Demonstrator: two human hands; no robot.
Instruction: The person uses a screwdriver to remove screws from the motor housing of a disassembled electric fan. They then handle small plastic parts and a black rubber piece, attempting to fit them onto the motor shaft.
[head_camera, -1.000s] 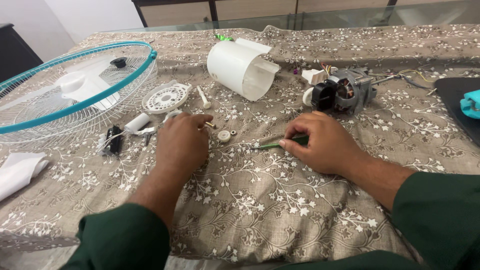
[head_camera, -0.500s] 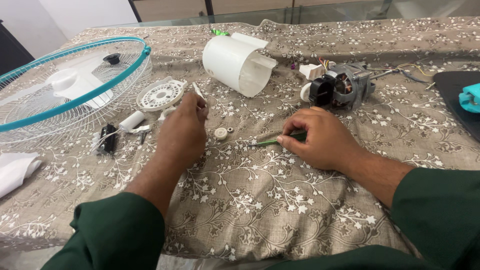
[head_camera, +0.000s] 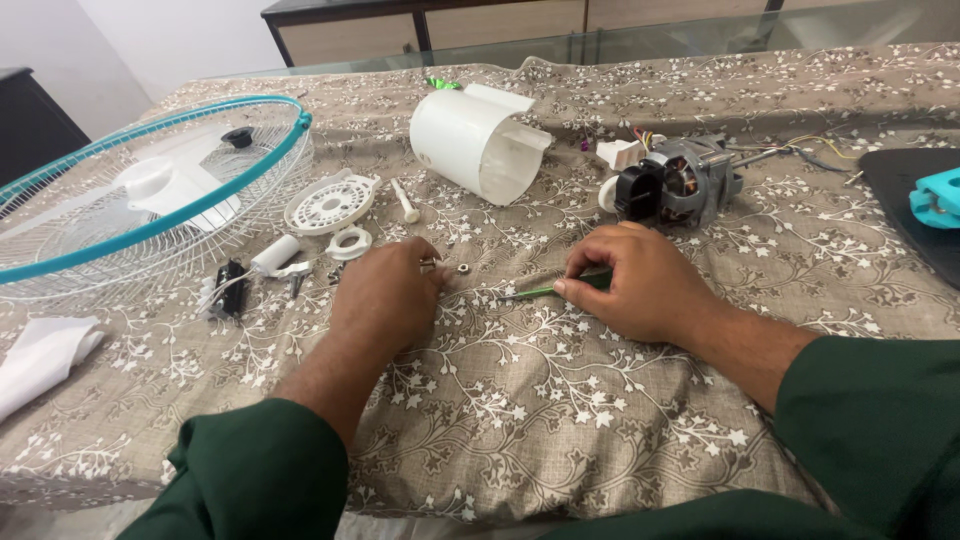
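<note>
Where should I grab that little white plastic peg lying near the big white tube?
Probably pinch the small white plastic peg across its thin shaft, fingers coming from above. It lies flat on the floral tablecloth, with cloth showing either side, its wider head toward you.

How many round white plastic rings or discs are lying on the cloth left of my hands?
2: a vented disc beside the fan guard, and a small ring just below it, above the left hand. That hand may hide more small parts.
</note>
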